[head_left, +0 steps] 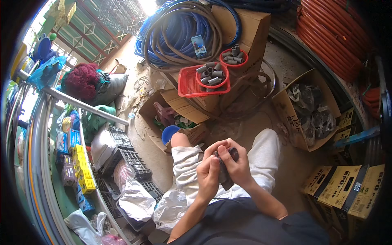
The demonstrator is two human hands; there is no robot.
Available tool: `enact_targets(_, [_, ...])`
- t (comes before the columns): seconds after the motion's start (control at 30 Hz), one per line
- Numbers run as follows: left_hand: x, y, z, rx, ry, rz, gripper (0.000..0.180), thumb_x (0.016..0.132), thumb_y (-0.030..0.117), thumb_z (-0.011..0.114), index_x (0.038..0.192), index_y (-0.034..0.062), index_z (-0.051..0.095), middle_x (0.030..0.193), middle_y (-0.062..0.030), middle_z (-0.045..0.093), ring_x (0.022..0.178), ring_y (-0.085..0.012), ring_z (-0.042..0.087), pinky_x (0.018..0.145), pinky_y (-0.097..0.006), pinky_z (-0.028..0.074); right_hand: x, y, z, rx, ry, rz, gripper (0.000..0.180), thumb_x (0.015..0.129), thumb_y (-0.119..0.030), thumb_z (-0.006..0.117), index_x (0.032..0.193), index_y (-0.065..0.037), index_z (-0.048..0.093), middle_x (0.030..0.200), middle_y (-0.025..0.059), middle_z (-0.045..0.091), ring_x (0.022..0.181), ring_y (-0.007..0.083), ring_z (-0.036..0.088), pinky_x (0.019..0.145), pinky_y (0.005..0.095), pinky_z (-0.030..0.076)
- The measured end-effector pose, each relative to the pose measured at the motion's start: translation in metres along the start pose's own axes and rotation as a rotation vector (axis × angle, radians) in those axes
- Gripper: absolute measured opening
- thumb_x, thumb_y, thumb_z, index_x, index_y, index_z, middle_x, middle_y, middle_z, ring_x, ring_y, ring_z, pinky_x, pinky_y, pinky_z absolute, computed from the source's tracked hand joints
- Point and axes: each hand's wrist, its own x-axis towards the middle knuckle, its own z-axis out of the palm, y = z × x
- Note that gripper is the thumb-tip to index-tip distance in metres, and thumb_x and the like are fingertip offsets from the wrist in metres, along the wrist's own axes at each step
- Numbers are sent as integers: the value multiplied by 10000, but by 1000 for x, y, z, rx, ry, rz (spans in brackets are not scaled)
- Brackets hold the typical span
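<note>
Dark object [224, 176], between left grip [208, 173] and right grip [239, 165], both closed around it, near end exposed.

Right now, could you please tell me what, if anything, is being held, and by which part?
The left hand and right hand grip a dark object around its sides, near end protruding; its kind cannot be told.

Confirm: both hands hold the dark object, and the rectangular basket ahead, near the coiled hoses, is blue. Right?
Not quite: the rectangular basket is red, not blue, as the head view shows. The rest stands: it is near the coiled hoses, and the left hand and right hand both hold the dark object.
</note>
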Motion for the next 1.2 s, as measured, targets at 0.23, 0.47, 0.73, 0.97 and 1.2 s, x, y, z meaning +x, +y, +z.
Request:
enact_targets(0.23, [4,-4,-8,-240,95,-159,415,1099,371,425,1154,14,630,806,47,614,699,-9,522,617,-175,414,-11,-12,3,-154,-10,-42,269,988,-192,618,811,-5,542,702,99,526,640,171,533,598,331,429])
enact_targets(0.47, [18,-3,-32,-372,33,-256,474,1105,386,391,1260,-18,583,1055,-70,656,959,-95,604,879,-246,479,-22,-13,17,-253,-43,-167,233,978,-164,627,819,-17,541,698,98,542,634,183,543,593,334,439])
enact_targets(0.73, [21,-1,-30,-410,47,-279,458,1103,386,396,1229,-5,598,640,111,472,564,23,409,531,-165,339,-21,-12,23,-240,15,-132,248,959,-168,655,790,-23,543,672,65,496,615,145,504,561,318,412])
enact_targets(0.97, [7,1,-33,-364,-17,-223,418,1097,374,410,1144,3,597,1118,-38,604,867,-58,561,767,-221,464,-15,-13,27,-11,37,66,260,1014,-216,603,849,-18,565,713,25,553,671,66,497,587,279,416])
enact_targets(1.2, [26,-12,-50,-168,-26,-41,525,1105,344,415,760,-14,584,1030,-91,632,851,-91,542,751,-246,432,-21,-7,23,-135,19,-9,254,986,-207,647,846,-15,559,734,67,532,652,139,504,601,305,418])
